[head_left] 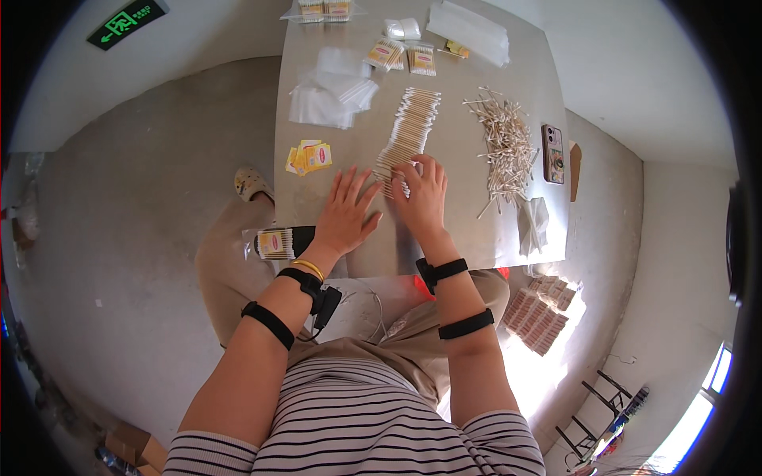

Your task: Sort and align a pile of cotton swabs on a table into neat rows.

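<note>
A long row of cotton swabs, laid side by side, runs from the middle of the metal table toward me. At its near end my right hand curls its fingers around several swabs, whose white tips show beside the fingertips. My left hand lies open with its fingers spread, the fingertips close to the left ends of the nearest swabs. To the right is a loose, tangled heap of cotton swabs. Small yellow and white cards lie left of the row, beyond my left hand.
Clear plastic bags are spread at the table's left, with more plastic sheets at the far right. Packed swab bundles stand at the back. A phone lies by the right edge. Another swab pack sits near my left wrist.
</note>
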Demonstrator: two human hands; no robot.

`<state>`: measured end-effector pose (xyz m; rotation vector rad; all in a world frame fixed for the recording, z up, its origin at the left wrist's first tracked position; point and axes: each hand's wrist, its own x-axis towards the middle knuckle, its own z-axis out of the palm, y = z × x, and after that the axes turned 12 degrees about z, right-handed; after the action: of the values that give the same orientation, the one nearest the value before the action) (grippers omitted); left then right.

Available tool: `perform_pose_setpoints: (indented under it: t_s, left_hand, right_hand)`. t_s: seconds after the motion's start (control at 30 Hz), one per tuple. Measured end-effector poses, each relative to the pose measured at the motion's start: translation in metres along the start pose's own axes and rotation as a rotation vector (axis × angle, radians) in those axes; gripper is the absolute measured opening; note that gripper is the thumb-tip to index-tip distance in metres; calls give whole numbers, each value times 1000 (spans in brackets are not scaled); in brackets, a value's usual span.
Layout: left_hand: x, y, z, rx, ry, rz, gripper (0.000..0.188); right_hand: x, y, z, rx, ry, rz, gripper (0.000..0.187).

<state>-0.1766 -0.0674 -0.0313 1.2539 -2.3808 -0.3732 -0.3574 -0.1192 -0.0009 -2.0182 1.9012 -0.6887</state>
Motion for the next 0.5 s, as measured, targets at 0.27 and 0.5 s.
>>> perform_pose_setpoints:
  t_s: [0.27, 0.5]
  left_hand:
    - [-1, 0, 1, 18, -16, -2, 62]
    - [1, 1, 0, 16, 22, 9, 61]
  right_hand:
    - [1, 1, 1, -49, -40, -3, 22]
    - [11, 4, 3, -32, 13, -6, 20]
